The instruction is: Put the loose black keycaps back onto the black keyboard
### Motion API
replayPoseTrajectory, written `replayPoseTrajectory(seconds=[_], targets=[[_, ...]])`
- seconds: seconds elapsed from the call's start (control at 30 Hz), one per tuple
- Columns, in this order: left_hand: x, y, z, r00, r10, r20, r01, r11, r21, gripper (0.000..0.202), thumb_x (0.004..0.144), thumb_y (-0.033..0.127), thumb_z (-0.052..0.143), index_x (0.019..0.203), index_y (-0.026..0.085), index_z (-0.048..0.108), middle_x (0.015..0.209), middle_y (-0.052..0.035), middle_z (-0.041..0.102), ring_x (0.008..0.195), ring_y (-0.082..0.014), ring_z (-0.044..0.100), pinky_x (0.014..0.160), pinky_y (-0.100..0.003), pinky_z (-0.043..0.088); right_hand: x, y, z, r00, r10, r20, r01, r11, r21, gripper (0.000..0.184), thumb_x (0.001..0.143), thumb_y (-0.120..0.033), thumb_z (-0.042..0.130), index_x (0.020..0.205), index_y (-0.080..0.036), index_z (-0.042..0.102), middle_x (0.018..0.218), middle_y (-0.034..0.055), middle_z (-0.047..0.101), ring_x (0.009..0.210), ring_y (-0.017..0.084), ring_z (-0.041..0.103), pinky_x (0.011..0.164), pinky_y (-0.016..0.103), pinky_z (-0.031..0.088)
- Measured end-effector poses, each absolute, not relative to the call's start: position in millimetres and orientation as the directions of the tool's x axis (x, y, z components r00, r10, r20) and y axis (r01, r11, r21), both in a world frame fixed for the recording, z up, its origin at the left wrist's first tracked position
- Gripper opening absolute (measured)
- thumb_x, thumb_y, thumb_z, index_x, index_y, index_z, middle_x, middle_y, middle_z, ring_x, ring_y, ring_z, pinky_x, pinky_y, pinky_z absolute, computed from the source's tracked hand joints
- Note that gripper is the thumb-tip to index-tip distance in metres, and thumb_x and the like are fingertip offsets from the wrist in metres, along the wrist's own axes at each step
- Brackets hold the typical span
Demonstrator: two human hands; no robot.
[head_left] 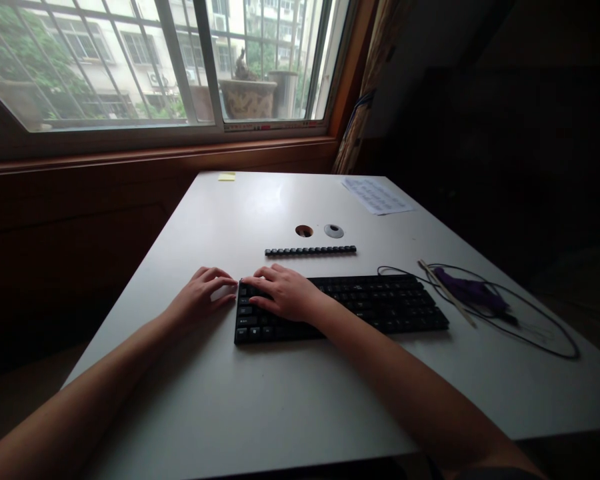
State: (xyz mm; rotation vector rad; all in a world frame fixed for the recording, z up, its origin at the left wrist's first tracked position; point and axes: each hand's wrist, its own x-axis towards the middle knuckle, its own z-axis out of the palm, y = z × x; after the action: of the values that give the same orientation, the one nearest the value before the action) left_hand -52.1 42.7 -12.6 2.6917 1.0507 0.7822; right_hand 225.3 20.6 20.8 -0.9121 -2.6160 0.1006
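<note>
A black keyboard point(370, 303) lies on the white table point(260, 387). My right hand point(283, 292) rests on its left end, fingers curled down onto the top-left keys, perhaps pinching one. My left hand point(203, 293) sits on the table just beside the keyboard's left edge, fingers bent and touching the corner. A row of detached black keycaps point(310, 251) lies in a line just behind the keyboard.
A round cable hole point(304, 231) and its grey cover point(334, 231) lie beyond the keycaps. A black cable loop, purple brush point(467, 289) and thin stick lie at right. A printed sheet point(377, 195) and yellow sticky note point(227, 177) sit far back, by the window.
</note>
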Motion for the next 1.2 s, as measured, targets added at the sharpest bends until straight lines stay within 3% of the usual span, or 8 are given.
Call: replayPoseTrajectory(seconds=[0.43,0.73,0.9,1.07,1.2], targets=[[-52.9,43.3,-11.6,0.638,0.662,0.394,0.593,-0.748,0.297,0.022,0.097,0.038,0.064,0.114,0.026,0.069,0.114,-0.0069,0.065,0.105,-0.0243,0.056,0.094,-0.040,0.049,223.6,19.2,22.7,-0.739,0.607,0.292,0.595,0.792,-0.139,0.050,0.104,-0.050,0.041,0.142,-0.022,0.056,0.126,0.0109,0.064,0.109,0.026,0.056,0.101,0.042,0.046],[-53.5,44.7,-11.7,0.650,0.651,0.392,0.583,-0.758,0.293,0.021,0.096,0.035,0.065,0.115,0.026,0.069,0.115,-0.0070,0.065,0.106,-0.0245,0.056,0.094,-0.040,0.049,226.6,16.4,23.6,-0.677,0.677,0.288,0.622,0.736,-0.267,0.055,0.103,-0.051,0.044,0.151,-0.026,0.044,0.126,0.0102,0.064,0.111,0.025,0.056,0.098,0.042,0.047],[-53.4,44.2,-10.5,0.657,0.650,0.383,0.583,-0.759,0.289,0.019,0.097,0.034,0.064,0.113,0.026,0.069,0.113,-0.0070,0.066,0.105,-0.0246,0.056,0.094,-0.041,0.049,225.5,15.8,21.6,-0.681,0.677,0.278,0.641,0.735,-0.220,0.048,0.104,-0.050,0.042,0.144,-0.028,0.056,0.122,0.0104,0.064,0.109,0.025,0.056,0.099,0.043,0.046],[-54.3,44.7,-10.7,0.657,0.649,0.384,0.583,-0.760,0.286,0.019,0.097,0.033,0.064,0.113,0.025,0.069,0.114,-0.0076,0.066,0.105,-0.0242,0.057,0.095,-0.042,0.050,224.4,14.3,24.8,-0.610,0.745,0.271,0.709,0.666,-0.232,0.059,0.102,-0.055,0.042,0.155,-0.029,0.041,0.127,0.0106,0.063,0.112,0.027,0.054,0.099,0.044,0.046],[-53.5,44.3,-8.7,0.651,0.655,0.385,0.590,-0.755,0.286,0.019,0.097,0.033,0.063,0.112,0.025,0.070,0.113,-0.0078,0.066,0.105,-0.0243,0.056,0.094,-0.041,0.050,224.3,13.2,26.2,-0.657,0.711,0.250,0.685,0.702,-0.198,0.048,0.103,-0.053,0.040,0.145,-0.034,0.054,0.132,0.0087,0.061,0.112,0.026,0.054,0.099,0.043,0.045]])
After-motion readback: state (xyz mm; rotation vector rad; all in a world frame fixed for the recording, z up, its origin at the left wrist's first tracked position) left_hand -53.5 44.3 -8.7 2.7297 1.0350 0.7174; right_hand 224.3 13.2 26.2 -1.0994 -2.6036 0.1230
